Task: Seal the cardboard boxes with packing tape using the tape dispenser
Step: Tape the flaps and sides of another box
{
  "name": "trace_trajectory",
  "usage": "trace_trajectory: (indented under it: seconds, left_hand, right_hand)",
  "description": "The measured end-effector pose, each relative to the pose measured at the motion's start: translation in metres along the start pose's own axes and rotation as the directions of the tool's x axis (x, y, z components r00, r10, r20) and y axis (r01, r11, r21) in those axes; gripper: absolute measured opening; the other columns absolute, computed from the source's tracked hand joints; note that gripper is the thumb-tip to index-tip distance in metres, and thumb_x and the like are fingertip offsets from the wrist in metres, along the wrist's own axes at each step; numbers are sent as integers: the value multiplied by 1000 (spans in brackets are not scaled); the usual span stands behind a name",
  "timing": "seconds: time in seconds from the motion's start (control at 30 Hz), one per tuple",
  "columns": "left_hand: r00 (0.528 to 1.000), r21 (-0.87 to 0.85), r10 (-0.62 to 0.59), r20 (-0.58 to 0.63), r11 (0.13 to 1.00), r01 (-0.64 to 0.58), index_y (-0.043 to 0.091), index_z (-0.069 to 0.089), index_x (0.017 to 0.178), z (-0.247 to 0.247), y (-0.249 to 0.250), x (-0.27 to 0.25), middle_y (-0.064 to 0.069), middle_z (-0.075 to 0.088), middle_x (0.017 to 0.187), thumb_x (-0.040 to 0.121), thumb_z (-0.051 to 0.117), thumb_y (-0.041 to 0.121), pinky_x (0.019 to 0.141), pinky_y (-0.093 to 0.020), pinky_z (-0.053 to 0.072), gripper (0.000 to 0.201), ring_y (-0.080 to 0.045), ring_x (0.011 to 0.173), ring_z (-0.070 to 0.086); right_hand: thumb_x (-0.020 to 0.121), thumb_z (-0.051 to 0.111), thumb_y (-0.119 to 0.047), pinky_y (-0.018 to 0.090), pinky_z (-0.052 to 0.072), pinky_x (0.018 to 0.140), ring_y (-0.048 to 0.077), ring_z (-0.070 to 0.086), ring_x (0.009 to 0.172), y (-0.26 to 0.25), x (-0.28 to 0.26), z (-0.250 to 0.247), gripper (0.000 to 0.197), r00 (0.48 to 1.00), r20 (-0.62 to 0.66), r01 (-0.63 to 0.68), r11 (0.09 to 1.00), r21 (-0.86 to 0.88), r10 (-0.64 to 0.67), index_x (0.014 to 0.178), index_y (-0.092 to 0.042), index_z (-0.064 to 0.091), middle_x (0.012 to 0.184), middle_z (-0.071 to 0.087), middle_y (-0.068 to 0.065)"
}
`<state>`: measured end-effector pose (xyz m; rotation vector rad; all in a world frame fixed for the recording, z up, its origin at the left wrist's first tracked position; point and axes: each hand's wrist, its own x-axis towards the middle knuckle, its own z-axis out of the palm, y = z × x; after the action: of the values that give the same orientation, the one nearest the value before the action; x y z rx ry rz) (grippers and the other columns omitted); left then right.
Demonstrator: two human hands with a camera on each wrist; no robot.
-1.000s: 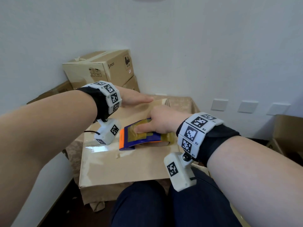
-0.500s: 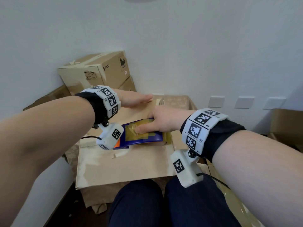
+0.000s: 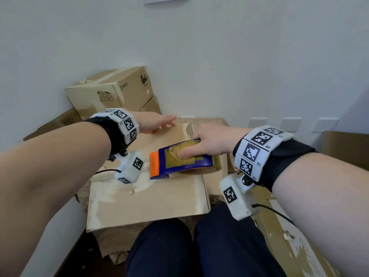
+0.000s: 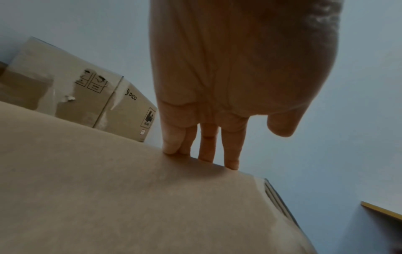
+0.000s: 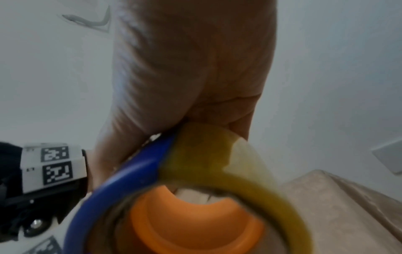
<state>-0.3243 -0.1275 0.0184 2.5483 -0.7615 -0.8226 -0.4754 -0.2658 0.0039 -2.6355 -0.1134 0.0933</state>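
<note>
Holding the tape dispenser [image 3: 180, 159] in your right hand [image 3: 211, 141], its grip wrapped round the blue body, keep its orange blade end low on the cardboard box [image 3: 147, 198] beneath it while your flat, open left hand [image 3: 153, 122] steadies the far edge

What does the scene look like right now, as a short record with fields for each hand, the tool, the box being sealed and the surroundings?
left hand: fingers straight, pressing the box top near its far edge
right hand: grips the tape dispenser
tape dispenser: blue body, orange blade end toward the left hand, on the box top
cardboard box: closed, glossy tape on top
background: PICO carton by the wall
</note>
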Motion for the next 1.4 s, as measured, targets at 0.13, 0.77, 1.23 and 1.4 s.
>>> trace_trajectory:
  seconds: [0.13, 0.77, 1.23, 1.4]
  left_hand:
    - [999, 3, -2, -34, 1000, 2, 22, 45, 140, -1, -5, 0, -10, 38, 146, 100, 23, 52, 105, -31, 31, 55, -25, 131, 40]
    - [994, 564, 110, -26, 822, -77, 18, 44, 140, 20, 41, 9, -12, 42, 142, 99, 24, 54, 113, -38, 25, 59, -26, 133, 36]
    - [992, 559, 118, -54, 826, -68, 26, 33, 143, 27, 34, 21, -13, 42, 131, 98, 32, 49, 108, -41, 32, 51, -29, 127, 39]
    - [977, 539, 169, -129, 839, -73, 18, 41, 137, 25, 30, 16, -11, 44, 127, 99, 41, 38, 95, -31, 37, 43, -17, 98, 44]
  right_hand:
    - [76, 60, -67, 30, 49, 76, 20, 63, 79, 25, -18, -19, 53, 994, -19, -112, 985, -134, 110, 86, -17, 73, 81, 70, 2]
    - [83, 60, -59, 25, 41, 60, 20, 54, 69, 44, -38, -24, 51, 972, -39, -235, 965, -118, 232, 82, -8, 69, 74, 60, 6]
    - [76, 55, -71, 33, 51, 77, 24, 62, 78, 37, -19, -19, 68, 969, -70, -244, 949, -198, 235, 91, -7, 72, 80, 66, 6]
    - [69, 51, -79, 40, 54, 83, 26, 65, 81, 40, -11, -11, 73, 970, -92, -239, 951, -198, 225, 88, -12, 72, 86, 70, 7]
